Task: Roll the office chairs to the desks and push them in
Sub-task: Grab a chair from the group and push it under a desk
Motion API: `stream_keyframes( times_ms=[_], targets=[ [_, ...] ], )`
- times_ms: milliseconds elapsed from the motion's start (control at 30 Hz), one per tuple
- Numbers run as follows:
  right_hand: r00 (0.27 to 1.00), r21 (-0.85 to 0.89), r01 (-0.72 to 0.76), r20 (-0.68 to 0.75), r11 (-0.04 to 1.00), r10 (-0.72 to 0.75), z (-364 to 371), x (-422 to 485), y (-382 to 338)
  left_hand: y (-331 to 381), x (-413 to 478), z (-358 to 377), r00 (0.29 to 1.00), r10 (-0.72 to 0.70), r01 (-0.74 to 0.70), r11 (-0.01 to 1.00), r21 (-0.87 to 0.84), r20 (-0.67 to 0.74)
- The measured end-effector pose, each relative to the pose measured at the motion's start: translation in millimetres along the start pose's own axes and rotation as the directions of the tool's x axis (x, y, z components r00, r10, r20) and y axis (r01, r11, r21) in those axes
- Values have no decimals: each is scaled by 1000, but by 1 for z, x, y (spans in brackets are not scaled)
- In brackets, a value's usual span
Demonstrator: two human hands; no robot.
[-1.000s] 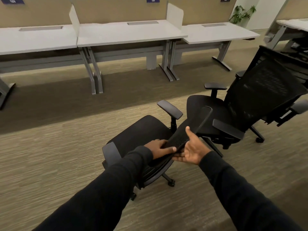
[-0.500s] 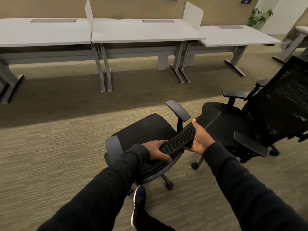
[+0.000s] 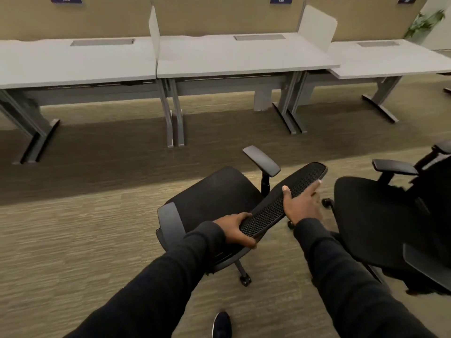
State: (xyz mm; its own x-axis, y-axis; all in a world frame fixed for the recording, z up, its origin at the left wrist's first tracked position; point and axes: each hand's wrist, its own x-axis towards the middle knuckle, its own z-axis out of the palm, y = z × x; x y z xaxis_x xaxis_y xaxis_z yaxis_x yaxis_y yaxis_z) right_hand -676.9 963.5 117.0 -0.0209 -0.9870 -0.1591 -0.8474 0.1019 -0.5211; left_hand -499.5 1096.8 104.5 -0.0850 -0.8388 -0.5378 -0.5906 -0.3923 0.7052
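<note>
A black office chair [image 3: 214, 193] stands on the carpet in front of me, its seat facing the desks. My left hand [image 3: 235, 226] grips the near end of the mesh backrest's top edge [image 3: 285, 198]. My right hand [image 3: 301, 203] lies on the same edge farther right, thumb over the mesh and fingers spread. A second black office chair [image 3: 380, 223] stands close on the right, partly cut off by the frame. A row of white desks runs ahead; the middle desk [image 3: 244, 59] is straight beyond the held chair.
Grey desk legs [image 3: 174, 118] stand between the left desk [image 3: 73, 62] and the middle desk. White divider panels [image 3: 317, 25] rise between desktops. A third desk [image 3: 390, 59] and a plant [image 3: 424, 20] are at the far right. My shoe [image 3: 222, 324] shows at the bottom.
The chair and I have moved closer to the desks, which now look larger. My right hand shifted from under the backrest edge onto it. The second chair slid toward the right frame edge.
</note>
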Motion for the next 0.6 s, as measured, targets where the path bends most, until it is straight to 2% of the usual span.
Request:
stream_keyframes(
  times_ms=[67,167,300,400,600],
  targets=[
    [995,-118,92,-25,989,-96,9,13,-22,-9,5,-20,1000,-18,18,1000,-18,-4],
    [984,-222,174,13,959,-175,24,35,-55,-27,15,-56,999,-49,48,999,-22,-18],
    [964,-207,266,50,941,-262,50,67,-98,-55,27,-116,994,-106,106,992,-67,11],
    [961,-210,275,49,938,-271,65,84,-129,-77,32,-158,992,-119,123,985,-122,42],
    [976,-184,212,-9,960,-218,91,119,-192,-125,29,-245,982,-136,151,981,-118,128]
  ],
)
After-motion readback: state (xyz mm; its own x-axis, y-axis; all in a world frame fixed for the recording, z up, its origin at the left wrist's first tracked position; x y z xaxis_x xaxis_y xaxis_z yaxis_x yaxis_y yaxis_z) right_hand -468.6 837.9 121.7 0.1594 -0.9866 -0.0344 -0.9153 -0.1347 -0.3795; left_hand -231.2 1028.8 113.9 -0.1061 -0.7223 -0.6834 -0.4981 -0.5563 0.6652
